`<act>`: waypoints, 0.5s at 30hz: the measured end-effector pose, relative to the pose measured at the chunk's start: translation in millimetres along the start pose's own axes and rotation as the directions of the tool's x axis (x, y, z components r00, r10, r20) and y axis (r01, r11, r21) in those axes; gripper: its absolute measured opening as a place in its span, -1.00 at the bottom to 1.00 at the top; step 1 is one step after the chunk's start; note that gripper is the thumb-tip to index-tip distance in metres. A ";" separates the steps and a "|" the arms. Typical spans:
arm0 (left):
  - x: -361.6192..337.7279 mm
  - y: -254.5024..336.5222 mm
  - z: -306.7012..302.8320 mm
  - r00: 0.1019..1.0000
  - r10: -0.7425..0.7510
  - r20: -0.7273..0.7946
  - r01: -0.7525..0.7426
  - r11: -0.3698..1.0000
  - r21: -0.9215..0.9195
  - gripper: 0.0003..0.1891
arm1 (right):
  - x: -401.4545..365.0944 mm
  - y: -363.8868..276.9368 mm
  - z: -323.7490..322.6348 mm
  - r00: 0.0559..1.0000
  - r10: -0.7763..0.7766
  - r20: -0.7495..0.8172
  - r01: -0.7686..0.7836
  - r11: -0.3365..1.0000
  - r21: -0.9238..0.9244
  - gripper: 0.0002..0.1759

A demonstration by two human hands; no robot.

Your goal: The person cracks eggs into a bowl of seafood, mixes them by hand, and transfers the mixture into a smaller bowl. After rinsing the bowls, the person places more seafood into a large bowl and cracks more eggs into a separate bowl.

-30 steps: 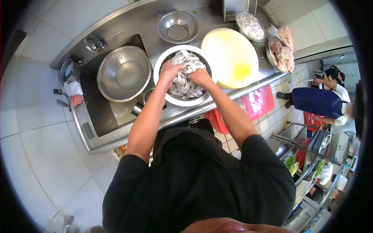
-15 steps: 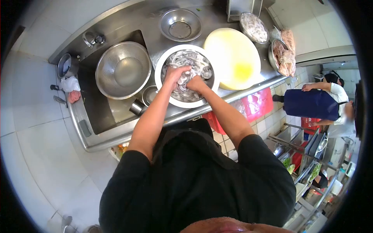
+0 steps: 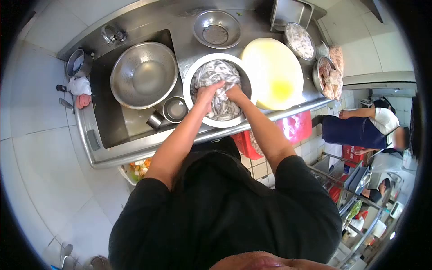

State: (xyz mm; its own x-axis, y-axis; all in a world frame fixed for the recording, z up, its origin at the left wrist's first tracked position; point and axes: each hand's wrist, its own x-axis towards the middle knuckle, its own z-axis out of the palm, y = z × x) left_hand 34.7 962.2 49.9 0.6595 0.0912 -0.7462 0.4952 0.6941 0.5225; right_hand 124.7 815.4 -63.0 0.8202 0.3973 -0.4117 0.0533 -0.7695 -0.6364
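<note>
- Head view: the person's left hand (image 3: 208, 93) and right hand (image 3: 234, 93) are side by side, down in a wide metal bowl (image 3: 186, 87).
- The bowl is full of pale strips (image 3: 216, 74), grey-white, wet and all tangled up.
- The left hand's fingers are curled shut, squeezing a bunch of the pale strips.
- The right hand's fingers are curled shut too, on the same bunch, right next to the left hand.
- Some strips hang down from between the two hands into the pile below.
- The bowl sits on a shiny steel counter (image 3: 189, 40), near its front edge, straight in front of the person.
- Left of it is a sink (image 3: 108, 121) with a big empty bowl (image 3: 144, 74) in it.
- A small metal cup (image 3: 175, 109) stands between the big empty bowl and the bowl of strips.
- A tap (image 3: 112, 33) is at the back corner of the sink.
- Right of the bowl of strips, just beside it, lies a round yellow board (image 3: 272, 72).
- Behind, near the wall, sits a small bowl (image 3: 217, 29) with nothing in it.
- Farther right is a bowl of white pieces (image 3: 300, 40), and near it a bowl of pink meat (image 3: 330, 74).
- A red bin (image 3: 294, 126) stands under the counter.
- On the far right, another person in a blue apron (image 3: 355, 130) is standing well apart from the counter.
</note>
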 end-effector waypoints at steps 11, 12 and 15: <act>-21.8 61.4 8.0 0.974 0.185 0.130 -0.211 0.949 0.236 -0.66 | -48.2 -77.0 -66.4 1.000 -0.010 -0.006 0.012 0.910 0.414 -0.53; -18.4 67.1 8.3 0.960 0.256 0.112 -0.278 0.915 0.291 -0.68 | -51.4 -88.7 -80.3 0.986 -0.130 -0.107 0.153 0.957 0.245 -0.52; -38.1 83.5 18.3 0.918 0.385 0.093 -0.382 0.799 0.464 -0.69 | -74.5 -137.5 -125.6 0.891 -0.424 -0.161 0.404 0.904 -0.143 -0.49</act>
State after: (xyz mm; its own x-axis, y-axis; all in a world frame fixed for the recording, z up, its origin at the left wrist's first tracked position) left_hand 61.2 1003.7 129.5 0.8489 0.2846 -0.4453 0.4058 0.1886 0.8943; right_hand 127.8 828.7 137.1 0.8002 0.5996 0.0079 0.4606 -0.6062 -0.6484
